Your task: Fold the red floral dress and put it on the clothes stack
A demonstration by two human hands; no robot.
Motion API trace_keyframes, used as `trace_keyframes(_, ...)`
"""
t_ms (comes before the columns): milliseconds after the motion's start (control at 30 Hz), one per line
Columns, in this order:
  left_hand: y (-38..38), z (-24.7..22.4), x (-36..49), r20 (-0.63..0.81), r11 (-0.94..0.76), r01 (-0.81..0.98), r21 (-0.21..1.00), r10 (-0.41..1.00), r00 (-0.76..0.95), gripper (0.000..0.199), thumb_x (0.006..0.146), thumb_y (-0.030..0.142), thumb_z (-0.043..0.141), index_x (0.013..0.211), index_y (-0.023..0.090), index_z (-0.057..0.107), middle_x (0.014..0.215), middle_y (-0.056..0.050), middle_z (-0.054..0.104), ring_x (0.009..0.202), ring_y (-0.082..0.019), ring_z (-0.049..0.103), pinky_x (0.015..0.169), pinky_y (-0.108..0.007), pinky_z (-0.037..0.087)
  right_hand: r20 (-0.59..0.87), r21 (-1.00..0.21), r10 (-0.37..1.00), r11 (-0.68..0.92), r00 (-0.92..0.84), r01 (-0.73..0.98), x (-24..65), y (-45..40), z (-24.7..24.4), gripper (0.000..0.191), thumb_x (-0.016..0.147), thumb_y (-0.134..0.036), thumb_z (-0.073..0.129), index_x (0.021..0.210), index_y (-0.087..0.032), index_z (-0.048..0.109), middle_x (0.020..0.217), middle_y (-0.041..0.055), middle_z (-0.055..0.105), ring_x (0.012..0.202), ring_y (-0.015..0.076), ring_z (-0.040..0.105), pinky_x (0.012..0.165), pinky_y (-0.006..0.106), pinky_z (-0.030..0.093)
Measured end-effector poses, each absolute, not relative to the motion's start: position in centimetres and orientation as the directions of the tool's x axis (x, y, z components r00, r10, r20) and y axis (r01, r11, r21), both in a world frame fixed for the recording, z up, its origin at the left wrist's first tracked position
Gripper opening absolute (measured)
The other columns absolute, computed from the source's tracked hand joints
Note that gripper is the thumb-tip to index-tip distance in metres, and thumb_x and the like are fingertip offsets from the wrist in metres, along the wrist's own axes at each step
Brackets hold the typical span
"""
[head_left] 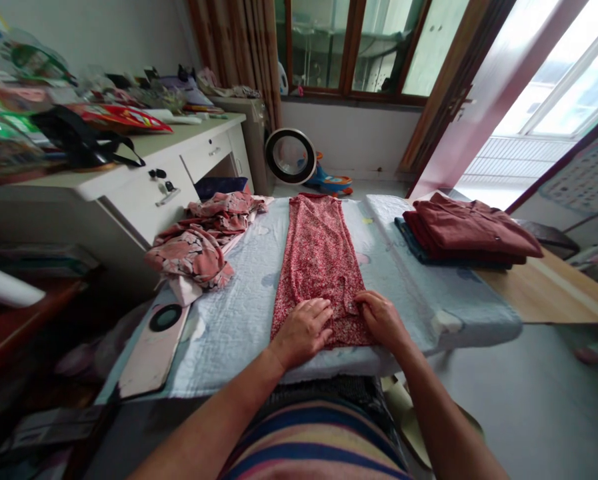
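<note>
A red garment with a small floral print (316, 250) lies folded into a long strip on the cloth-covered table (229, 333), its wider end towards me. My left hand (306, 328) rests on the near part of it, palm down with the fingers stretched out. At the garment's right edge, my right hand (381, 320) pinches a bit of the fabric between thumb and fingers. Small folds and creases show between the two hands. What kind of garment it is, I cannot tell.
To the left lies a crumpled pink patterned cloth (199, 247), near a pale flat board with a dark ring (153, 353). A stack of folded clothes (473, 233) sits at the right. Beyond the table are a cluttered white desk (153, 173) and a round fan-like object (291, 157).
</note>
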State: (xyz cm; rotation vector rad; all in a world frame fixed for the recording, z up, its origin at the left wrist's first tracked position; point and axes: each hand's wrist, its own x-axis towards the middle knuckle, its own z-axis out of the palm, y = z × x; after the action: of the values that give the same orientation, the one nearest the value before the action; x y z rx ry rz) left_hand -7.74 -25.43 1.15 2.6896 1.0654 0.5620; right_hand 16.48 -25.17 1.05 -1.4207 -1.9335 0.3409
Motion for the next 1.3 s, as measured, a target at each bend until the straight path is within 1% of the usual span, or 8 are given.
trace_keyframes(200, -25.7, 1.2, -7.8, 0.307, -0.727, 0.607, 0.321, 0.686, 0.659, 0.038, 0.093, 0.031, 0.058, 0.129, 0.019, 0.057, 0.142, -0.009, 0.055, 0.133, -0.025, 0.047, 0.114, -0.044, 0.035, 0.456, -0.519, 0.878, 0.393, -0.143, 0.759, 15.7, -26.4, 0.6, 0.025, 0.086, -0.011, 0.048, 0.093, -0.021, 0.070, 0.099, 0.0071, 0.067, 0.095, 0.0214, 0.059, 0.090, 0.038, 0.047)
trace_keyframes(300, -25.7, 1.2, -7.9, 0.312, -0.728, 0.601, 0.332, 0.685, 0.658, 0.038, 0.092, 0.030, 0.058, 0.129, 0.019, 0.056, 0.142, -0.009, 0.055, 0.132, -0.024, 0.048, 0.114, -0.044, 0.035, 0.464, -0.532, 0.873, 0.409, -0.148, 0.741, 15.2, -26.8, -0.1, 0.026, 0.086, -0.009, 0.048, 0.094, -0.021, 0.069, 0.100, 0.0073, 0.065, 0.094, 0.0210, 0.059, 0.088, 0.037, 0.047)
trace_keyframes(567, -25.9, 1.5, -8.0, 0.337, -0.726, 0.591, 0.351, 0.687, 0.644, 0.041, 0.090, 0.028, 0.060, 0.129, 0.020, 0.055, 0.144, -0.010, 0.052, 0.135, -0.025, 0.044, 0.115, -0.045, 0.035, 0.474, -0.569, 0.870, 0.419, -0.134, 0.707, 15.2, -27.4, -0.2, 0.022, 0.082, -0.007, 0.050, 0.085, -0.021, 0.067, 0.099, 0.0056, 0.063, 0.095, 0.0200, 0.057, 0.090, 0.036, 0.044)
trace_keyframes(667, -26.0, 1.8, -8.1, 0.380, -0.719, 0.598, 0.354, 0.694, 0.611, 0.042, 0.088, 0.029, 0.063, 0.128, 0.019, 0.055, 0.143, -0.011, 0.050, 0.133, -0.027, 0.044, 0.115, -0.047, 0.034, 0.462, -0.583, 0.878, 0.407, -0.124, 0.704, 15.0, -27.5, 0.2, 0.018, 0.081, -0.008, 0.052, 0.080, -0.021, 0.064, 0.092, 0.0048, 0.062, 0.090, 0.0196, 0.057, 0.087, 0.035, 0.044)
trace_keyframes(767, -26.1, 2.0, -8.1, 0.393, -0.704, 0.607, 0.368, 0.710, 0.585, 0.038, 0.087, 0.030, 0.064, 0.123, 0.019, 0.056, 0.135, -0.011, 0.054, 0.126, -0.028, 0.048, 0.112, -0.048, 0.037, 0.444, -0.574, 0.887, 0.390, -0.127, 0.720, 14.9, -27.5, 0.4, 0.015, 0.079, -0.009, 0.053, 0.077, -0.021, 0.061, 0.086, 0.0036, 0.061, 0.085, 0.0194, 0.056, 0.085, 0.035, 0.044)
trace_keyframes(900, -26.1, 2.1, -8.1, 0.348, -0.699, 0.612, 0.371, 0.715, 0.606, 0.027, 0.088, 0.030, 0.063, 0.112, 0.020, 0.060, 0.127, -0.009, 0.058, 0.119, -0.027, 0.051, 0.108, -0.047, 0.040, 0.435, -0.569, 0.894, 0.362, -0.103, 0.738, 15.0, -27.5, 0.4, 0.017, 0.076, -0.009, 0.054, 0.086, -0.021, 0.061, 0.087, 0.0037, 0.062, 0.087, 0.0207, 0.056, 0.084, 0.035, 0.044)
trace_keyframes(1033, -26.0, 2.0, -8.0, 0.331, -0.704, 0.608, 0.367, 0.710, 0.621, 0.024, 0.089, 0.030, 0.061, 0.111, 0.021, 0.060, 0.126, -0.009, 0.059, 0.118, -0.026, 0.052, 0.106, -0.046, 0.040, 0.442, -0.563, 0.891, 0.367, -0.106, 0.740, 15.1, -27.5, 0.1, 0.026, 0.078, -0.009, 0.052, 0.097, -0.021, 0.064, 0.093, 0.0053, 0.064, 0.092, 0.0217, 0.057, 0.088, 0.036, 0.044)
trace_keyframes(1300, -25.9, 2.0, -8.0, 0.349, -0.716, 0.605, 0.349, 0.698, 0.625, 0.025, 0.089, 0.031, 0.063, 0.112, 0.020, 0.061, 0.126, -0.010, 0.059, 0.117, -0.026, 0.052, 0.106, -0.045, 0.039, 0.437, -0.553, 0.891, 0.377, -0.126, 0.743, 15.1, -27.6, 0.3, 0.021, 0.082, -0.010, 0.051, 0.085, -0.022, 0.068, 0.087, 0.0044, 0.063, 0.086, 0.0199, 0.057, 0.086, 0.034, 0.043)
